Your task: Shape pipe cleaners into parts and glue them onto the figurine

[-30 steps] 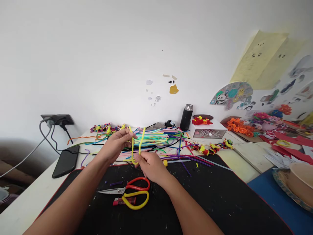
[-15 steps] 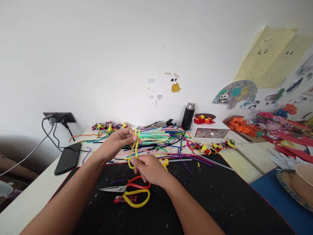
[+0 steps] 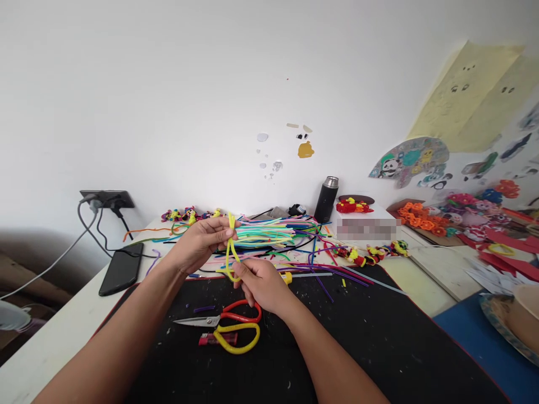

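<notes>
**Yellow loop could kink**

Head view: at centre frame, the left hand [image 3: 194, 242] pinches the upper part of a looped yellow pipe cleaner [image 3: 228, 259], the right hand [image 3: 264, 287] its lower bend. Uneven pulling could kink it; dropping the right hand could nudge the scissors [image 3: 214, 321].

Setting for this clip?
Probably a craft corner, at home or in a small studio: bundled colourful pipe cleaners, scissors on a black mat, and finished-looking orange flowers beside the wall.
</notes>
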Demonstrator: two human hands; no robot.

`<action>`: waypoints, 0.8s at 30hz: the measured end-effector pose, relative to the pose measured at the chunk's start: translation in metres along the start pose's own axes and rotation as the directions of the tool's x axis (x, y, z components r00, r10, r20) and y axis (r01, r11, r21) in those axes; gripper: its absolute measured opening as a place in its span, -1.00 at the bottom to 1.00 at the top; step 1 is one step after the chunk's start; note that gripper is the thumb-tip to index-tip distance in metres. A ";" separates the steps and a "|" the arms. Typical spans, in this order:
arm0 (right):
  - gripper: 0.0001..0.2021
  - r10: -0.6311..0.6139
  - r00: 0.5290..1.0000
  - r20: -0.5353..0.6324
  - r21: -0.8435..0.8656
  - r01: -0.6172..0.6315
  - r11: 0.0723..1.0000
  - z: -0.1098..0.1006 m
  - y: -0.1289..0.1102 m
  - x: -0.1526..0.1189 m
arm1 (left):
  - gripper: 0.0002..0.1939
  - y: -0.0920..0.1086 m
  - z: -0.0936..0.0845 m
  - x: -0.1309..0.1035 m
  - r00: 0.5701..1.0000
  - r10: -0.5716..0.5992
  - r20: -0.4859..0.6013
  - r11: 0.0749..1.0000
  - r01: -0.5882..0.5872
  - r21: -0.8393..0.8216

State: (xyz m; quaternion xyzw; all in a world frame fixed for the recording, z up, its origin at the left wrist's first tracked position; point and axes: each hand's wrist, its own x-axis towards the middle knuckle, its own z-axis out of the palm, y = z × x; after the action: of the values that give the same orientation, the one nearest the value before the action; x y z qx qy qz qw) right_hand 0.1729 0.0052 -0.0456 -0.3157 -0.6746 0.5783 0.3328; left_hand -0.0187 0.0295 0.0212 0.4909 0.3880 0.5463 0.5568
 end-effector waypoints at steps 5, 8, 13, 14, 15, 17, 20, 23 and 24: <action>-0.51 0.015 0.997 -0.070 0.154 -0.004 0.988 -0.001 -0.004 0.002 | -0.67 -0.001 0.007 0.003 0.981 0.126 -0.150 0.991 -0.131 -0.025; -0.54 -0.006 0.991 -0.137 0.149 0.026 0.988 -0.002 -0.004 0.003 | -0.61 0.000 0.009 0.003 0.951 0.200 -0.235 0.979 -0.205 0.004; -0.56 -0.055 0.978 -0.199 -0.042 0.047 0.998 -0.001 -0.003 0.002 | -0.64 -0.002 0.010 0.002 0.936 0.261 -0.238 0.965 -0.251 0.070; -0.56 -0.058 0.978 -0.202 -0.067 0.045 0.997 -0.001 -0.002 0.002 | -0.65 -0.003 0.009 0.002 0.936 0.269 -0.226 0.963 -0.257 0.082; -0.56 -0.060 0.976 -0.207 -0.087 0.043 0.995 -0.001 -0.002 0.002 | -0.66 -0.004 0.009 0.002 0.936 0.275 -0.217 0.961 -0.262 0.089; -0.56 -0.066 0.973 -0.223 -0.124 0.039 0.991 -0.001 -0.002 0.001 | -0.66 -0.006 0.010 0.002 0.936 0.280 -0.216 0.960 -0.265 0.094; -0.55 -0.085 0.969 -0.231 -0.215 0.035 0.976 -0.002 -0.003 0.001 | -0.66 -0.008 0.011 0.002 0.934 0.278 -0.224 0.960 -0.261 0.101; -0.54 -0.112 0.970 -0.215 -0.316 0.039 0.948 -0.002 -0.004 0.000 | -0.66 -0.009 0.012 0.001 0.935 0.272 -0.228 0.961 -0.254 0.106; -0.54 -0.120 0.969 -0.214 -0.338 0.042 0.940 -0.003 -0.005 0.000 | -0.66 -0.009 0.012 0.001 0.935 0.269 -0.231 0.963 -0.251 0.102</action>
State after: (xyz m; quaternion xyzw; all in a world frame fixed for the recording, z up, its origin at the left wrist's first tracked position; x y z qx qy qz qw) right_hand 0.1749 0.0058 -0.0407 -0.4040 -0.7314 0.4017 0.3749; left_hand -0.0046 0.0298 0.0155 0.4867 0.4039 0.6569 0.4104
